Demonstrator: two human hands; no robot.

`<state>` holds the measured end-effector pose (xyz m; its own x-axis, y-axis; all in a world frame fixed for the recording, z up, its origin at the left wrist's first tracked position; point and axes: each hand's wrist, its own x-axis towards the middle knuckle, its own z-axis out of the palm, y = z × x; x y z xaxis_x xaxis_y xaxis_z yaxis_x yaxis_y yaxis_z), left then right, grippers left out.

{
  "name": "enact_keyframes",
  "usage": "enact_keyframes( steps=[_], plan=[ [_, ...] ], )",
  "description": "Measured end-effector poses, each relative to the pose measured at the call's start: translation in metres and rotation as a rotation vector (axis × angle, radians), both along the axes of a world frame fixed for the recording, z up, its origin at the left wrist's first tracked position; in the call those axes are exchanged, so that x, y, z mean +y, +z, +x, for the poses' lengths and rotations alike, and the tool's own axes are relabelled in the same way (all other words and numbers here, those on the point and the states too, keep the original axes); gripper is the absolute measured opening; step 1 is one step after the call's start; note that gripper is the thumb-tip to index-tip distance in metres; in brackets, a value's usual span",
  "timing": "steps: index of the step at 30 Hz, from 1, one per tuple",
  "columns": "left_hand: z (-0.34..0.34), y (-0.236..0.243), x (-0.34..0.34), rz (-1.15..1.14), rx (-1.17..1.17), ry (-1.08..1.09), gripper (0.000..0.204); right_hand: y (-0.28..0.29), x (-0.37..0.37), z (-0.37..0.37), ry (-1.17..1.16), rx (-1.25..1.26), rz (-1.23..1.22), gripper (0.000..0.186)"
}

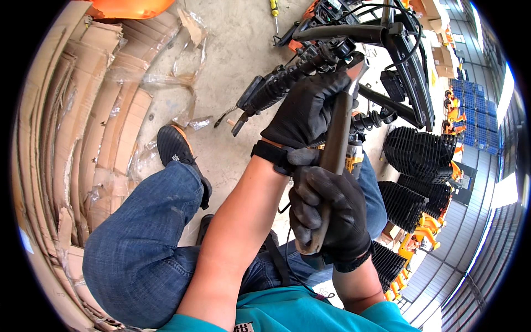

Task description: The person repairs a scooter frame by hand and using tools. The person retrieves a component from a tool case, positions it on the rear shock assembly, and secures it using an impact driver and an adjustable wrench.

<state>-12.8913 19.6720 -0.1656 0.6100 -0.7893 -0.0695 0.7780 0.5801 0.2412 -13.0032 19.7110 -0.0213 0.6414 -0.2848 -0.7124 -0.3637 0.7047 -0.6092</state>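
My right hand (332,216), in a black glove, is closed round the lower part of a long dark bar (338,130). The bar slants up and away from me, with a worn, lighter lower end and a pinkish-grey patch near its top. My left hand (304,105), also gloved in black, is closed against the bar's upper part; its fingertips are partly hidden. Just beyond the left hand lies a black coil-spring shock absorber (276,83), joined to a black vehicle frame (409,72) with cables. Behind the bar shows part of a yellow-and-black tool (354,156).
Flattened cardboard (105,99) is stacked along the left, with clear plastic wrap beside it. A yellow-handled screwdriver (275,11) lies on the concrete floor (238,50). Black ribbed parts (417,155), orange parts (426,232) and blue crates (473,113) stand to the right.
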Motion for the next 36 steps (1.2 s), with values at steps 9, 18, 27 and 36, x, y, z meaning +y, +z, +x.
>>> enact_keyframes(
  steps=[9, 18, 27, 36],
  plan=[
    [0.003, 0.000, 0.002, 0.045, -0.228, 0.065, 0.036, 0.007, 0.012, 0.018, -0.052, 0.053, -0.052, 0.036],
    [0.006, -0.001, 0.015, 0.577, -0.063, 0.239, 0.022, 0.013, 0.008, 0.011, -0.059, 0.109, -0.006, 0.033],
    [0.042, 0.052, 0.096, 0.755, -0.464, 0.474, 0.040, -0.009, -0.001, -0.007, -0.030, -0.207, 0.053, 0.029],
    [-0.102, 0.123, 0.136, 1.079, -1.094, 0.535, 0.042, -0.079, -0.003, 0.019, -0.295, -0.819, 0.661, 0.015]
  ],
)
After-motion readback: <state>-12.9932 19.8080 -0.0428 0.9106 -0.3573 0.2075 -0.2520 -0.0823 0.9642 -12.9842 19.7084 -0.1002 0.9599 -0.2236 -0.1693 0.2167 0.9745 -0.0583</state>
